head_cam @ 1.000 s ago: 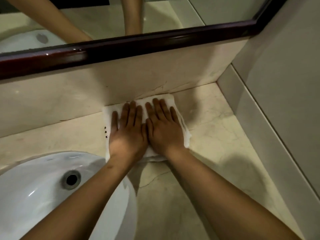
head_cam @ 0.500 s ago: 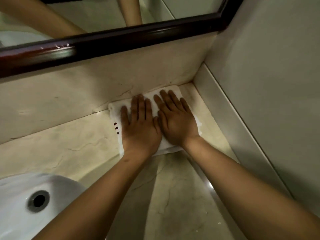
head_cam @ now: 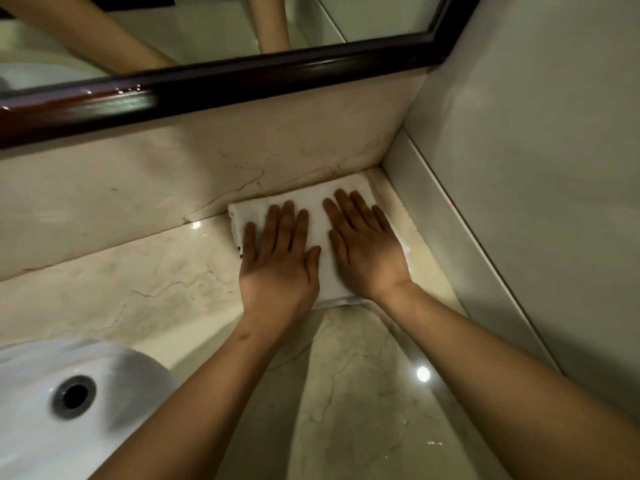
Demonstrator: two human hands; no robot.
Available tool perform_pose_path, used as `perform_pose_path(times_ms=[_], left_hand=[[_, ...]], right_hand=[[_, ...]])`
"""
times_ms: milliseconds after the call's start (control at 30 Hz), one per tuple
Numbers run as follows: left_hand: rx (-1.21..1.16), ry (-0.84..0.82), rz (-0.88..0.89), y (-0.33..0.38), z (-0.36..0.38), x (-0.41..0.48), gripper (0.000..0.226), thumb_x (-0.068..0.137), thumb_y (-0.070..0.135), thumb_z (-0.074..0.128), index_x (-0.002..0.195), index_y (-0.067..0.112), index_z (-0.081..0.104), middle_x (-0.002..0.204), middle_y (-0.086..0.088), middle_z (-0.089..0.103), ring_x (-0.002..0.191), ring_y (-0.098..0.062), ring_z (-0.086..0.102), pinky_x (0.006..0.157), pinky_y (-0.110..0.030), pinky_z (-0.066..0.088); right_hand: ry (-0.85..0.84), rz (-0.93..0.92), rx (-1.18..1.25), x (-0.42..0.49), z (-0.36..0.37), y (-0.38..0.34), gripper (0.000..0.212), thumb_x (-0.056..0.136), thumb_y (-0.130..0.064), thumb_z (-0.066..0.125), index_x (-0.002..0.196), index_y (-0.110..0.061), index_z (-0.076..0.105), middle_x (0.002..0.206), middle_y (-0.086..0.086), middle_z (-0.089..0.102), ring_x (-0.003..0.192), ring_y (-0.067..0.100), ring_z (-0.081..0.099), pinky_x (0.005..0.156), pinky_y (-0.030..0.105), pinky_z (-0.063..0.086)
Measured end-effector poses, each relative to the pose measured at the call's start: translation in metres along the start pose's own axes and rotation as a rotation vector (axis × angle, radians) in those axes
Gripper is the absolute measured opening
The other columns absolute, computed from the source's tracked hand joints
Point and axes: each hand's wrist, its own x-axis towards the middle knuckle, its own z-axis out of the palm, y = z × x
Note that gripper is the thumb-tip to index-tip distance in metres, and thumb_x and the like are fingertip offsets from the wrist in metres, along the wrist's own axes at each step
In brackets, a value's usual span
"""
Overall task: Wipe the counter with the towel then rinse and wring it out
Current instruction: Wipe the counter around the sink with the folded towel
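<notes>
A folded white towel [head_cam: 322, 216] lies flat on the pale marble counter [head_cam: 138, 271], pushed against the backsplash [head_cam: 173, 174] and almost into the right-hand corner. My left hand [head_cam: 278, 268] presses palm-down on the towel's left half, fingers stretched out. My right hand [head_cam: 367, 251] presses flat on its right half, a small gap of towel showing between the two hands. Neither hand grips the cloth.
A white sink basin [head_cam: 41, 438] with a dark drain [head_cam: 73, 396] sits at the lower left. A dark wooden mirror frame [head_cam: 242, 81] runs above the backsplash. A grey side wall [head_cam: 519, 168] with a low ledge closes the counter on the right.
Both hands have slid the towel to the right along the backsplash, from beside the sink to the corner. The hands now sit slightly apart instead of touching.
</notes>
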Motion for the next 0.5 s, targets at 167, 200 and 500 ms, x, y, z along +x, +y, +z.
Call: perform_pose_path(times_ms=[167, 200, 500], left_hand=[[0.014, 0.028, 0.008, 0.011, 0.004, -0.001, 0.058, 0.11, 0.039, 0.031, 0.163, 0.017, 0.031, 0.17, -0.006, 0.028, 0.16, -0.025, 0.017, 0.128, -0.056, 0.012], [0.025, 0.016, 0.004, 0.012, 0.005, 0.002, 0.058, 0.11, 0.04, 0.029, 0.163, 0.017, 0.029, 0.171, -0.006, 0.027, 0.161, -0.025, 0.016, 0.128, -0.056, 0.01], [0.036, -0.026, -0.047, 0.032, 0.014, 0.029, 0.062, 0.109, 0.043, 0.018, 0.165, 0.018, 0.02, 0.173, -0.006, 0.019, 0.162, -0.026, 0.006, 0.127, -0.061, 0.001]], right_hand=[[0.062, -0.02, 0.007, -0.006, -0.001, 0.006, 0.055, 0.109, -0.035, 0.03, 0.159, -0.017, 0.043, 0.167, 0.007, 0.039, 0.157, 0.026, 0.031, 0.125, 0.051, 0.029], [0.053, -0.026, 0.0, -0.003, -0.002, 0.008, 0.055, 0.108, -0.036, 0.029, 0.159, -0.018, 0.042, 0.167, 0.006, 0.037, 0.157, 0.026, 0.03, 0.126, 0.051, 0.028], [-0.091, -0.045, -0.059, 0.029, -0.015, 0.031, 0.066, 0.104, -0.044, 0.013, 0.164, -0.022, 0.03, 0.173, 0.001, 0.024, 0.161, 0.022, 0.017, 0.13, 0.046, 0.015]])
